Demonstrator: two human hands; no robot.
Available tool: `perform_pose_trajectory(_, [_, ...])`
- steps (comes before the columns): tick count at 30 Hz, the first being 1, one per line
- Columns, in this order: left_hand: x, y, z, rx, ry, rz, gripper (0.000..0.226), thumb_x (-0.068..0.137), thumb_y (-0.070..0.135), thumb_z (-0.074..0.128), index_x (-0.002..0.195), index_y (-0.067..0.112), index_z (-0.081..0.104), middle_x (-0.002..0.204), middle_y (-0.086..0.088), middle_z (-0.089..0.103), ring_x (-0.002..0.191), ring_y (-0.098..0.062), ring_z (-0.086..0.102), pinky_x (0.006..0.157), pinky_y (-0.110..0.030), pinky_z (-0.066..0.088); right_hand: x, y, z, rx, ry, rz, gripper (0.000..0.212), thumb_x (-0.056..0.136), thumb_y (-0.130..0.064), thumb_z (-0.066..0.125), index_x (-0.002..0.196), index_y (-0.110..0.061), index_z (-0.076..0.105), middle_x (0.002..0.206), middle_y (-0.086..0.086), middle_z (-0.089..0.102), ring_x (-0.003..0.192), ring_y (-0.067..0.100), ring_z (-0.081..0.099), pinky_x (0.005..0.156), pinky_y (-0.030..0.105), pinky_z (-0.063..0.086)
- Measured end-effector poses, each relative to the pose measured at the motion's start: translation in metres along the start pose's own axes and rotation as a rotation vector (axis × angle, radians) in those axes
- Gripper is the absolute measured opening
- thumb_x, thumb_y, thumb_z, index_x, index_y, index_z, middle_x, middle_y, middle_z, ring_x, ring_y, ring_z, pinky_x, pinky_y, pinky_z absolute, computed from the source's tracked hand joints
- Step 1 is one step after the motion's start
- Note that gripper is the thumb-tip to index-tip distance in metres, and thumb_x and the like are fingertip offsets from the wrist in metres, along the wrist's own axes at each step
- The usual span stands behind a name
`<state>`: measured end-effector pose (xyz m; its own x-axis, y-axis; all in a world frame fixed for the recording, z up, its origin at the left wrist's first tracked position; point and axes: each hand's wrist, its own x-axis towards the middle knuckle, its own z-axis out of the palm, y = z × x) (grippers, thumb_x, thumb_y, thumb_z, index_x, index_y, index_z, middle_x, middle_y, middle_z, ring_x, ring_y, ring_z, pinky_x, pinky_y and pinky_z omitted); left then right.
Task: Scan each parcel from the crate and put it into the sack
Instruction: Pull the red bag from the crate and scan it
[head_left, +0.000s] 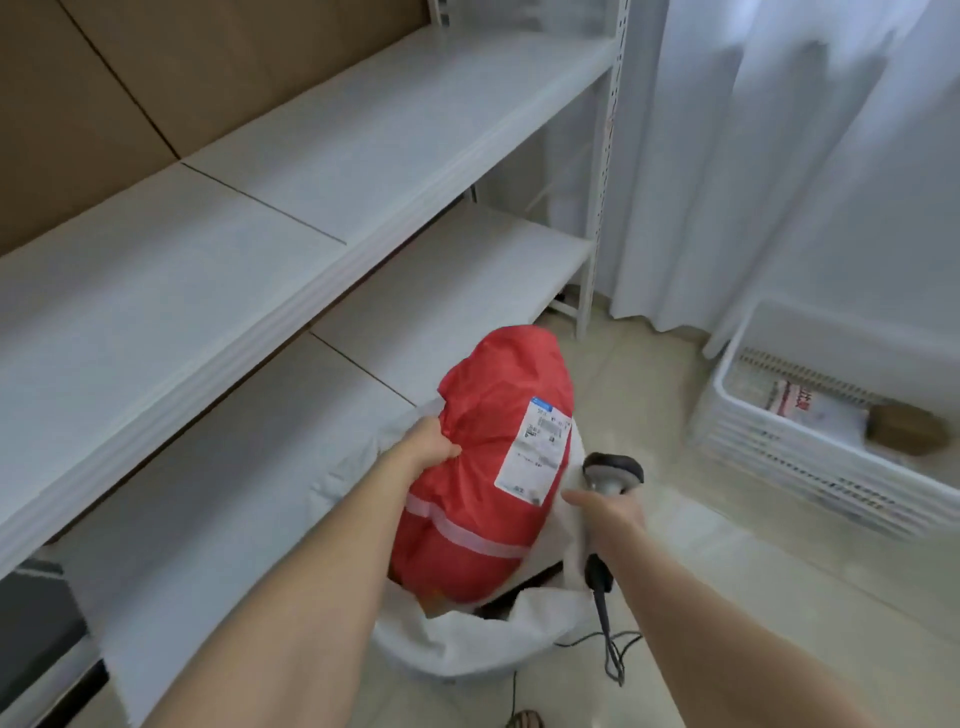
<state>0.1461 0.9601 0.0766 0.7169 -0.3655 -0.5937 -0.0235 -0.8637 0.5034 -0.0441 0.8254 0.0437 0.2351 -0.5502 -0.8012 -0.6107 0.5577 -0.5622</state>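
now left hand (428, 441) grips red parcel (483, 483); right hand (608, 512) holds scanner (610, 475).

White metal shelving (363, 171) fills the frame's left, brown panels (104, 78) behind it at upper left; white curtains (779, 156) hang upper right above a glossy pale tiled floor (779, 597).

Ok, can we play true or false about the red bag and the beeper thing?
1. The left hand grips the red parcel. True.
2. The right hand holds nothing. False: it holds the scanner.
3. The red parcel lies in the crate. False: it is held at the mouth of the white sack.
4. A brown box lies in the crate. True.
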Motion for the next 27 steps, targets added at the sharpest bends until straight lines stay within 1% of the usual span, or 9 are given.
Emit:
perform_pose_trajectory(4, [0.022,-0.014,0.023,0.020,-0.205,-0.056,0.047,0.089,0.011,0.065,0.133,0.007,0.049,0.124,-0.012,0.060,0.113,-0.029,0.057,0.101,-0.036,0.044,0.019,0.014,0.006,0.039,0.019,0.086,0.048,0.078,-0.004,0.072,0.122,0.004,0.054,0.096,0.020,0.063,0.090,0.033,0.064,0.084,0.042,0.053])
perform_pose_trajectory(7, [0.021,-0.023,0.044,0.569,-0.162,-0.018,0.041,0.093,0.021,0.058,0.131,0.010,0.049,0.130,-0.008,0.057,0.117,-0.026,0.056,0.090,-0.029,0.043,0.023,0.010,0.009,0.270,-0.026,0.071,0.028,0.078,-0.001,0.069,0.103,0.000,0.058,0.081,0.014,0.063,0.069,0.028,0.064,0.069,0.040,0.058])
perform_pose_trajectory(9, [0.019,-0.031,0.061,0.772,-0.189,-0.061,0.043,0.091,0.026,0.061,0.130,0.011,0.052,0.133,-0.007,0.055,0.118,-0.026,0.055,0.092,-0.034,0.044,0.022,0.001,0.013,0.396,-0.114,0.043,0.021,0.079,0.002,0.065,0.098,-0.001,0.058,0.079,0.015,0.065,0.067,0.028,0.064,0.076,0.052,0.059])
perform_pose_trajectory(12, [0.026,-0.028,0.059,0.745,-0.072,-0.142,0.098,0.068,0.041,0.082,0.144,0.009,0.030,0.141,-0.009,0.035,0.127,-0.030,0.045,0.099,-0.043,0.042,0.020,-0.010,0.011,0.427,-0.185,0.040,0.032,0.080,-0.001,0.066,0.111,0.002,0.059,0.100,0.022,0.069,0.087,0.037,0.068,0.085,0.060,0.054])
perform_pose_trajectory(15, [0.040,-0.010,0.041,0.672,0.160,0.142,0.129,0.061,0.039,0.084,0.152,0.023,-0.007,0.156,-0.006,0.002,0.142,-0.033,0.018,0.111,-0.053,0.027,0.020,-0.017,0.008,0.503,-0.213,0.048,0.038,0.080,-0.006,0.068,0.117,0.001,0.060,0.112,0.023,0.068,0.094,0.038,0.068,0.066,0.048,0.060])
perform_pose_trajectory(17, [0.046,0.001,0.046,0.740,0.017,0.356,0.124,0.065,0.038,0.080,0.149,0.040,-0.012,0.160,0.003,-0.012,0.145,-0.034,0.008,0.112,-0.057,0.023,0.021,-0.019,0.009,0.515,-0.230,0.046,0.040,0.081,-0.008,0.068,0.119,0.001,0.060,0.115,0.023,0.067,0.093,0.036,0.067,0.067,0.044,0.060])
perform_pose_trajectory(20, [0.050,0.003,0.070,0.909,-0.224,0.431,0.101,0.074,0.038,0.073,0.146,0.054,0.004,0.160,0.006,-0.010,0.142,-0.038,0.010,0.109,-0.060,0.026,0.024,-0.021,0.013,0.518,-0.228,0.052,0.041,0.081,-0.009,0.069,0.120,0.002,0.060,0.112,0.023,0.069,0.096,0.036,0.068,0.081,0.045,0.057])
perform_pose_trajectory(23, [0.049,-0.003,0.094,1.116,-0.300,0.480,0.081,0.083,0.027,0.065,0.143,0.055,0.019,0.160,0.004,-0.002,0.142,-0.038,0.005,0.105,-0.072,0.016,0.029,-0.025,0.012,0.561,-0.237,0.068,0.043,0.081,-0.009,0.068,0.122,0.003,0.058,0.111,0.027,0.067,0.094,0.039,0.068,0.076,0.045,0.058])
perform_pose_trajectory(27, [0.057,-0.003,0.113,1.190,-0.432,0.372,0.065,0.092,0.042,0.053,0.147,0.047,0.019,0.160,0.005,0.001,0.145,-0.036,-0.003,0.101,-0.079,0.003,0.040,-0.027,0.011,0.613,-0.256,0.067,0.047,0.079,-0.008,0.069,0.123,0.002,0.057,0.121,0.029,0.062,0.114,0.044,0.059,0.096,0.062,0.046])
